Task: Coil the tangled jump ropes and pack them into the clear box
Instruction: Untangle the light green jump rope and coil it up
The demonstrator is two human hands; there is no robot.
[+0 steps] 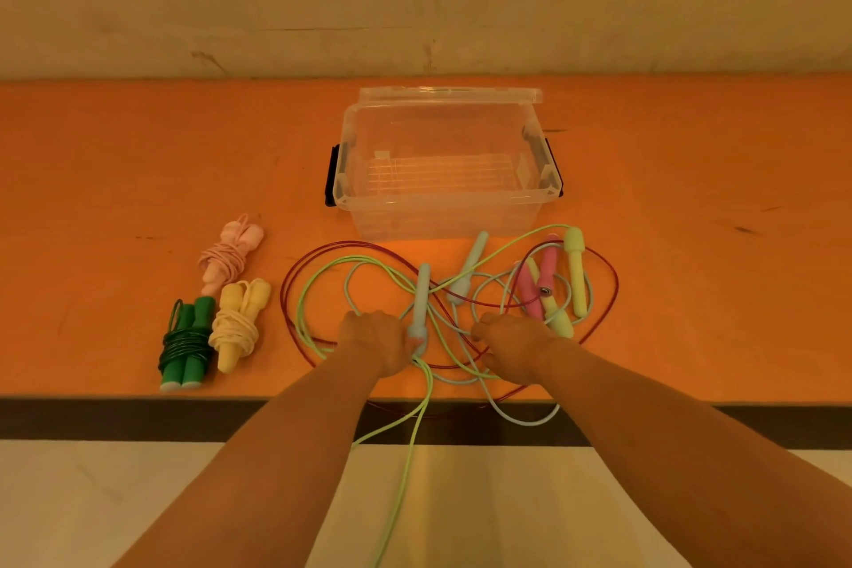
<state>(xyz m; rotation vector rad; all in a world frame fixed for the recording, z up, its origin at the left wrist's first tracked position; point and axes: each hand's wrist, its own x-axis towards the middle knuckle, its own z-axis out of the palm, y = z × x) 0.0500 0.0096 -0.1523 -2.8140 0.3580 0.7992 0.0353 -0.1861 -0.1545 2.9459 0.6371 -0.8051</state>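
Head view: the left hand (375,339) is curling its fingers around the lower end of a pale blue handle (420,304) in the tangled jump ropes (442,304), which are lying just in front of the open clear box (442,194); the right hand (509,337) is resting knuckles-up on the cords, its grasp hidden. The cords are looking light, limp and snag-prone, so the rigid handles are probably offering the surest hold.

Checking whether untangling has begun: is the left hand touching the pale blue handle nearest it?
Touching. In the head view the left hand has its fingers closed round the lower end of the pale blue handle, with no gap between them.
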